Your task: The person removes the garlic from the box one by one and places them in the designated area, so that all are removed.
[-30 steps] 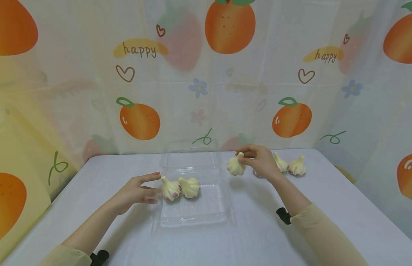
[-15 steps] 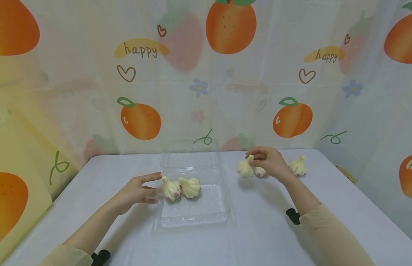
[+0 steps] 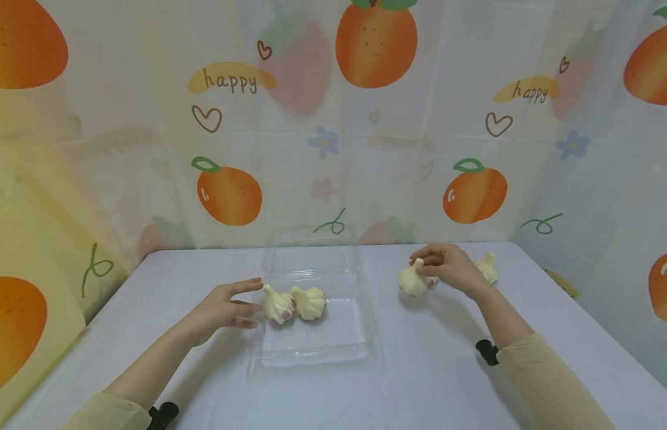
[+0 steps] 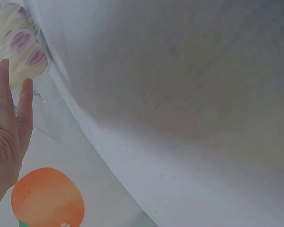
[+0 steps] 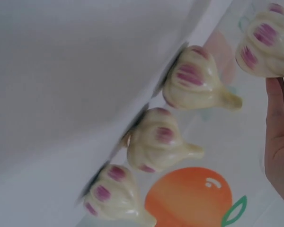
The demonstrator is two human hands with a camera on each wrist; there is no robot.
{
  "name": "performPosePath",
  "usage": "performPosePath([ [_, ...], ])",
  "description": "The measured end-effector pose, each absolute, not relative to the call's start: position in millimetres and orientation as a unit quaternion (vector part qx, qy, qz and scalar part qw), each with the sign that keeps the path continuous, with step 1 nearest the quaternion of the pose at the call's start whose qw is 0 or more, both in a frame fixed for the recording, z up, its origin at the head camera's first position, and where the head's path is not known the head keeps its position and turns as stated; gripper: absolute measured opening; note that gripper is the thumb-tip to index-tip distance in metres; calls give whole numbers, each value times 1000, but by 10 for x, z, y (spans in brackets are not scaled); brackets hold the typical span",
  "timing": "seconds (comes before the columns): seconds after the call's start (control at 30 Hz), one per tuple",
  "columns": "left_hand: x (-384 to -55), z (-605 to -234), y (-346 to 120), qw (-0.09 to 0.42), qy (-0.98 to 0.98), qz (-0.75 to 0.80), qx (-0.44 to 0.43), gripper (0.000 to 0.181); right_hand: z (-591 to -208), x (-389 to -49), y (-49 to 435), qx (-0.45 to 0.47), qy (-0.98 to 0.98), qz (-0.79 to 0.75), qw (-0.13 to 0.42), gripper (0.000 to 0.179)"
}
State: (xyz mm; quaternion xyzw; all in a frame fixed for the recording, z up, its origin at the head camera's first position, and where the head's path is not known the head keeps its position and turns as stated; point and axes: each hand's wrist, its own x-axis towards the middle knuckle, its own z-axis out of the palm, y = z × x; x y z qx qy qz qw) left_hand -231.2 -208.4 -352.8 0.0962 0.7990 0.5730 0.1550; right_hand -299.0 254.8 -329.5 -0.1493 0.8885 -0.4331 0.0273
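Note:
My right hand pinches a garlic bulb by its stem, low over the right part of the table. In the right wrist view this held garlic bulb shows at the upper right, with purple streaks, above my fingers. My left hand has its fingers extended at the left edge of a clear plastic box. Inside that box, on its left side, two garlic bulbs lie side by side. The left wrist view catches one garlic bulb just beyond the fingertips.
Three more garlic bulbs stand in a row on the white table; the head view has them partly behind my right hand, with one garlic bulb beyond it. The box's raised lid stands toward the fruit-print curtain.
My right hand has moved right and slightly nearer with the garlic bulb, now overlapping the bulbs at the back right. My left hand has stayed at the box edge.

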Motion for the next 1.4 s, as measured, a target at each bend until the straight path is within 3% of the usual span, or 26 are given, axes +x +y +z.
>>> performPosePath([
  [0.63,-2298,-3513,-2076,154,800,572,95,67,-3343,-2993,2910,-161,892,-413,86,35],
  [1.4,-2310,-3529,-2086,155,800,572,93,66,-3408,-2977,2981,-166,884,-416,132,31],
])
